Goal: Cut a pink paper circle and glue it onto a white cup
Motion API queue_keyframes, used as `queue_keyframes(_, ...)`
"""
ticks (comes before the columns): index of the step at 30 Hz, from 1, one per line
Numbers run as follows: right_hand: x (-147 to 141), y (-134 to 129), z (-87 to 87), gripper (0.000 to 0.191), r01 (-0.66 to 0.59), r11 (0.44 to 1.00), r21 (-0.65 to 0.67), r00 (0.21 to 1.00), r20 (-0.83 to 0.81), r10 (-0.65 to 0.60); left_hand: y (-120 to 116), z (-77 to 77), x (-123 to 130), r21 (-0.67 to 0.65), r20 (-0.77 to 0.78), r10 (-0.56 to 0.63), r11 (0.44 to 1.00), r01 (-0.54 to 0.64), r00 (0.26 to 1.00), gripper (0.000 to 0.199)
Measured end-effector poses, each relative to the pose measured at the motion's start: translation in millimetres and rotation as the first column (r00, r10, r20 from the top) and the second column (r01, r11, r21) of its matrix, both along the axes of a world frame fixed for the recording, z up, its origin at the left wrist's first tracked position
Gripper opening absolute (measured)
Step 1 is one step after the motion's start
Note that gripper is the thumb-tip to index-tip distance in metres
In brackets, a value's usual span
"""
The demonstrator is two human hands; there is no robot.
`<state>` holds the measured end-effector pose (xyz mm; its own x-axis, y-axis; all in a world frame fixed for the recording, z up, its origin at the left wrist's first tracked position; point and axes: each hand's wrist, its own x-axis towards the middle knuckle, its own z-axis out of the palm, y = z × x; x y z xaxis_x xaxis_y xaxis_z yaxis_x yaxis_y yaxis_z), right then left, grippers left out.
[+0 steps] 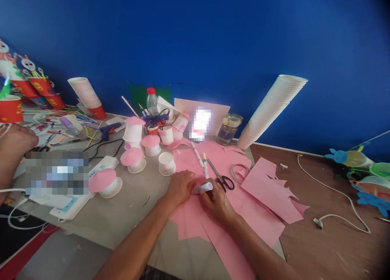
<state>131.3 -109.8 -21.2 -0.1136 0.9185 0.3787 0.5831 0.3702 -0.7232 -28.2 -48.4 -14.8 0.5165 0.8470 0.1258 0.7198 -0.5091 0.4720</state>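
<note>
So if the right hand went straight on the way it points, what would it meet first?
Most likely the left hand, which lies just ahead over the pink paper: the right hand points forward and leftward. Depth is unclear from one view, so it might pass above.

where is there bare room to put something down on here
Mostly bare grey tabletop lies between the left hand and the power strip, nearer than the pink-topped cups. The brown surface is bare in front of the white plug, right of the pink paper. Crowded: around the scissors by the right hand, and back left.
</note>
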Motion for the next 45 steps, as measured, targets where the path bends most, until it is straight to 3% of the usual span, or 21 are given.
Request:
queue_keyframes(5,3.1,-0.1,-1.3,0.008,0.033,0.999,0.010,0.999,0.018,-0.033,-0.7,0.6,-0.5,-0.014,-0.015,0.006,1.000,-0.006,1.000,0.014)
queue_keyframes(13,17.4,5.5,-0.1,0.007,0.054,0.986,0.161,0.977,0.195,-0.085,0.2,-0.6,0.2,-0.019,0.006,-0.015,1.000,0.015,1.000,0.016)
queue_keyframes(17,17.9,0.9,5.3,0.003,0.098,0.991,0.096,0.993,0.060,-0.104,0.4,-1.4,-0.4,-0.026,-0.036,-0.001,1.000,0.000,0.999,0.015)
queue_keyframes(20,11.6,-3.7,7.9,0.006,0.044,0.996,0.079,0.999,-0.031,-0.042,-0.6,-0.6,-1.3,-0.016,-0.012,-0.012,1.000,0.012,1.000,0.018)
queue_keyframes(27,-3.3,-0.1,1.8,0.008,-0.030,0.988,0.152,0.985,0.173,0.003,-1.5,3.5,-0.5,-0.011,0.010,-0.036,0.999,0.036,0.999,0.018)
queue_keyframes(30,-1.1,3.5,1.2,0.010,-0.030,0.980,0.195,0.970,0.243,-0.019,-1.9,4.5,0.3,-0.007,0.009,-0.068,0.998,0.068,0.998,0.020)
queue_keyframes(35,11.3,5.8,4.2,0.007,0.015,0.962,0.272,0.946,0.306,-0.102,-2.9,2.9,0.9,-0.016,-0.041,-0.018,1.000,0.017,0.999,0.018)
queue_keyframes(40,13.5,-0.8,7.6,0.005,0.045,0.961,0.272,0.966,0.232,-0.111,-3.3,1.3,0.5,-0.004,-0.079,-0.028,1.000,0.027,0.996,0.012)
queue_keyframes(45,2.0,-2.0,5.3,0.008,-0.021,0.972,0.235,0.980,0.197,-0.026,-3.5,0.3,1.3,0.000,-0.050,-0.004,1.000,0.004,0.999,0.017)
